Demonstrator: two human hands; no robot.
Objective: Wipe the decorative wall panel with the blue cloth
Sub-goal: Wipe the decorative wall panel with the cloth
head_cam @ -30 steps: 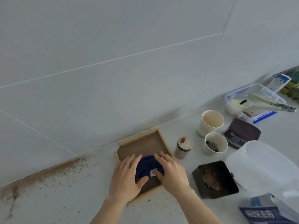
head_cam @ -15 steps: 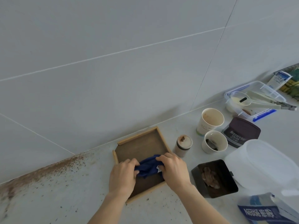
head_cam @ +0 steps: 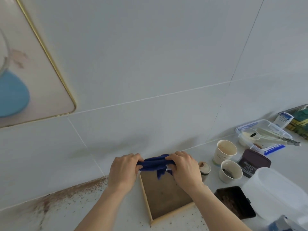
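High on the tiled wall waits the decorative wall panel; both hands, the left hand and the right hand, are closed on the bunched blue cloth and should spread it flat before wiping.

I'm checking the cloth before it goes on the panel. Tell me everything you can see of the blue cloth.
The blue cloth is dark navy fabric, bunched into a rumpled horizontal band and pulled between the left hand and the right hand, each gripping one end. A loose flap hangs from its lower edge, with a small white tag beside the right hand. It is held in the air above the far end of the wooden tray, touching only the hands.
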